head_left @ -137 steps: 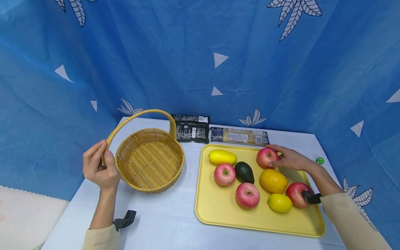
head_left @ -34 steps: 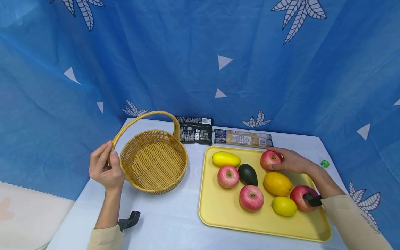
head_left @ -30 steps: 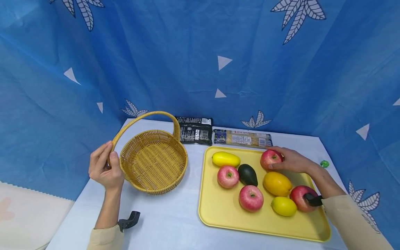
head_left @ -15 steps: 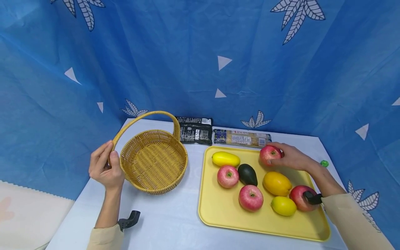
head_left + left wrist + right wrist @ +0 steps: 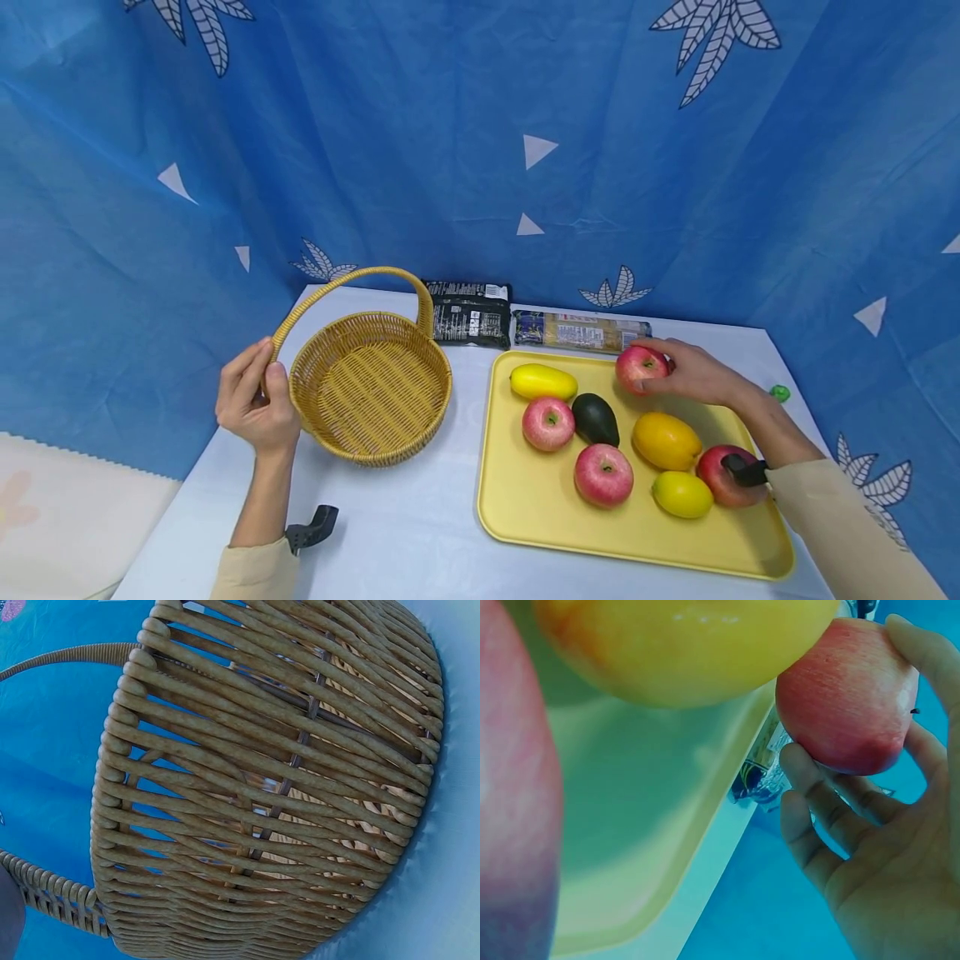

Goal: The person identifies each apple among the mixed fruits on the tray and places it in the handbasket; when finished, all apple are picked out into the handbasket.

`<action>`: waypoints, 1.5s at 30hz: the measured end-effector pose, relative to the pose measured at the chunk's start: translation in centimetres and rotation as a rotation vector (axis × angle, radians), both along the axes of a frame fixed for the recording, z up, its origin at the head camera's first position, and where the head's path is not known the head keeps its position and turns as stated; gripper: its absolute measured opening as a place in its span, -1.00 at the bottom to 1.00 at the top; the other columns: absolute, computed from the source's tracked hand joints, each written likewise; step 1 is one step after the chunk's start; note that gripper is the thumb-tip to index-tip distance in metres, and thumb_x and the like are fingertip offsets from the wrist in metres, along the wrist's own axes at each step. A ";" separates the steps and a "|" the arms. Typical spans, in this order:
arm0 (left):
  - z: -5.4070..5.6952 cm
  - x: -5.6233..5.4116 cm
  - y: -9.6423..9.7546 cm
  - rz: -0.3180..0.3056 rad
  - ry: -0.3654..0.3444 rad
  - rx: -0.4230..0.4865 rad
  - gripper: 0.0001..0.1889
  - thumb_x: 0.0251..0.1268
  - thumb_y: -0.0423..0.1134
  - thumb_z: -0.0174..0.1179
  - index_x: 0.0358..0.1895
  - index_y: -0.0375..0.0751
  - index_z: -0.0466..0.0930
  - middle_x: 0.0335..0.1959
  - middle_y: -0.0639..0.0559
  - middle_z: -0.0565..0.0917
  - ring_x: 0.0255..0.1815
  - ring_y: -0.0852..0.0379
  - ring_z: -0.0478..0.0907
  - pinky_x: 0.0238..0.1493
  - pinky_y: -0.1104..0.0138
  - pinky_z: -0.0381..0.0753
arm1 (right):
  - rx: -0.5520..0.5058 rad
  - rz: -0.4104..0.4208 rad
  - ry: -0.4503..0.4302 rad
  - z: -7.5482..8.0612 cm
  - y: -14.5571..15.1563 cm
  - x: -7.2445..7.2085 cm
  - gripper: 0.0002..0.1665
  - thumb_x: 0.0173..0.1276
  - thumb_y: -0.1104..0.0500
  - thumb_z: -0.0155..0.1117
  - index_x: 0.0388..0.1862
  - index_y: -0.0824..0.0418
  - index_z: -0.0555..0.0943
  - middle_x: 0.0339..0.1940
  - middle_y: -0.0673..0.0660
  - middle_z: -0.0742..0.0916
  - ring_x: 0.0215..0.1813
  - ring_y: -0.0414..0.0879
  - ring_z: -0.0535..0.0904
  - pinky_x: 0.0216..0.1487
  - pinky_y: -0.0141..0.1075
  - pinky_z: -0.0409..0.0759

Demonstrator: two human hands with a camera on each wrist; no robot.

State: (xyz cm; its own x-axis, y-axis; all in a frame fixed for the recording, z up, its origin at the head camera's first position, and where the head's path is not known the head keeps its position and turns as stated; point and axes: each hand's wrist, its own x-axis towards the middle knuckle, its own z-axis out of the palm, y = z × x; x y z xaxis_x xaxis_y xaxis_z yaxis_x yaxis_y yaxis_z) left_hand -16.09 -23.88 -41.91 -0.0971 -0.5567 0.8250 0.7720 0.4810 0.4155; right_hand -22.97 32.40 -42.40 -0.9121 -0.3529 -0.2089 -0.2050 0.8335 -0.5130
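Observation:
My left hand grips the left side of the arched handle of a woven wicker basket, which stands on the table with nothing inside. The basket's slatted wall fills the left wrist view. At the far right of a yellow tray, my right hand holds a red apple between thumb and fingers. In the right wrist view this apple appears above the tray's surface, its stem toward the palm. Near it on the tray lies an orange-yellow mango-like fruit.
Also on the tray are a yellow oblong fruit, an avocado, a lemon and more apples, one under the right wrist. Behind lie a black packet and a noodle pack. A small green object sits right.
My right hand has raised the red apple and shifted it slightly left and toward the back of the tray. My left hand keeps its grip on the basket handle.

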 end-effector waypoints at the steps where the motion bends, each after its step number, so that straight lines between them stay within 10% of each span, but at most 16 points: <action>1: 0.0 0.0 0.0 0.001 0.001 0.002 -0.63 0.21 -0.21 0.39 -0.28 -0.61 0.72 -0.26 -0.33 0.72 -0.26 0.23 0.66 -0.32 0.67 0.44 | 0.000 0.003 0.006 0.0 -0.1 0.0 0.01 0.14 -0.27 0.49 0.49 0.07 0.38 0.22 0.26 0.58 0.18 0.17 0.50 0.10 0.11 0.65; 45: -0.7 -0.2 -0.2 0.010 0.011 -0.001 -0.65 0.21 -0.21 0.38 -0.28 -0.58 0.73 -0.25 -0.32 0.72 -0.51 0.42 0.38 -0.40 0.72 0.28 | -0.098 0.141 0.089 1.0 -4.4 0.1 -0.12 0.14 -0.20 0.52 0.44 -0.08 0.45 0.26 0.11 0.57 0.23 0.10 0.45 0.13 0.12 0.61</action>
